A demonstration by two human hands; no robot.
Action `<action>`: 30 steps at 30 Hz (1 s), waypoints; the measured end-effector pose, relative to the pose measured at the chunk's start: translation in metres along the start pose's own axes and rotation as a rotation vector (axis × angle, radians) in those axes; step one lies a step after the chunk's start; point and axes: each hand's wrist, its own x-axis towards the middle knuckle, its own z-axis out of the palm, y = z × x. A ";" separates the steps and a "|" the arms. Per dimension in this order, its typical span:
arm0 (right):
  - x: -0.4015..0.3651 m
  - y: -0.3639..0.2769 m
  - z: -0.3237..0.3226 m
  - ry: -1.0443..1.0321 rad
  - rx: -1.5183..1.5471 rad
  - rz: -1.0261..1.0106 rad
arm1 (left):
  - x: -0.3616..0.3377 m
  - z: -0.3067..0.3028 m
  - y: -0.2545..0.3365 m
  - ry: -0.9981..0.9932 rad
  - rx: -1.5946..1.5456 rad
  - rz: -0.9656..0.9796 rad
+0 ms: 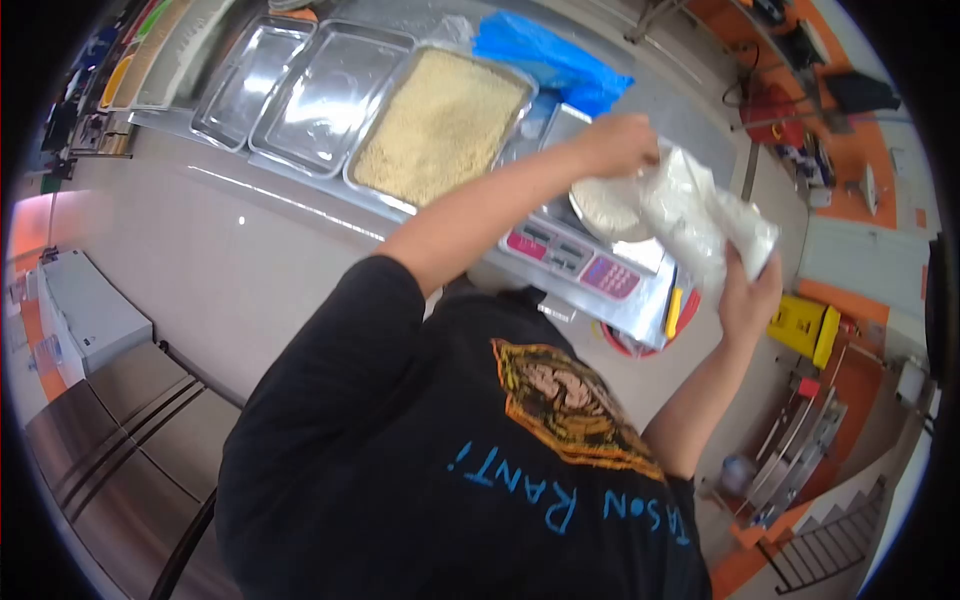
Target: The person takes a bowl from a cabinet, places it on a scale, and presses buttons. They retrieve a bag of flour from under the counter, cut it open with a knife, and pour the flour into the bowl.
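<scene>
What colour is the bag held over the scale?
The bag is translucent white; head view.

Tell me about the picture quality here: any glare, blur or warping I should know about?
Head view: strong fisheye warp with black corners; glare streaks on the empty steel trays; the plastic bag, gripped by the left hand and right hand, looks slightly soft; lighting otherwise even.

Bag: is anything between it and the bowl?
No. The left hand and right hand hold the bag tipped right above the bowl on the scale. Nothing visible sits between bag and bowl.
</scene>
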 end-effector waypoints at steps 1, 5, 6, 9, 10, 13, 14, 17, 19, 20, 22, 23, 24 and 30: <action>-0.014 0.002 -0.008 -0.003 0.022 -0.046 | -0.009 0.009 0.014 -0.019 -0.064 -0.005; -0.004 -0.009 0.001 0.047 0.136 -0.160 | -0.003 0.002 0.004 0.006 -0.080 0.017; -0.006 -0.005 -0.003 0.027 0.074 -0.118 | -0.004 0.004 0.003 -0.012 -0.075 0.005; 0.019 -0.012 0.005 0.059 0.110 -0.226 | 0.014 -0.011 -0.012 0.038 -0.007 0.026; 0.025 -0.003 0.005 0.025 0.053 -0.160 | 0.014 -0.011 -0.014 0.021 0.012 0.027; 0.027 -0.007 0.001 0.040 0.036 -0.177 | 0.021 -0.016 -0.018 -0.002 0.011 0.010; 0.031 -0.007 0.003 0.064 0.088 -0.233 | 0.024 -0.016 -0.017 0.021 0.026 0.000; 0.013 0.010 -0.004 0.000 0.076 -0.208 | 0.009 0.010 -0.006 -0.021 -0.023 -0.046; 0.045 0.008 0.006 0.019 0.091 -0.253 | 0.018 -0.008 -0.012 -0.026 -0.031 -0.031; 0.049 0.011 0.008 0.028 0.100 -0.261 | 0.015 -0.009 -0.014 0.005 -0.076 -0.004; 0.042 0.020 0.000 -0.028 0.079 -0.148 | 0.007 0.002 -0.012 -0.058 -0.119 -0.083; 0.047 0.026 -0.003 -0.040 0.154 -0.158 | 0.015 -0.003 -0.022 -0.069 -0.110 -0.106; 0.054 0.037 -0.003 -0.054 0.231 -0.175 | 0.020 -0.008 -0.027 -0.062 -0.128 -0.093; 0.078 0.090 -0.010 -0.094 0.588 -0.103 | 0.013 -0.007 -0.023 -0.037 -0.283 -0.147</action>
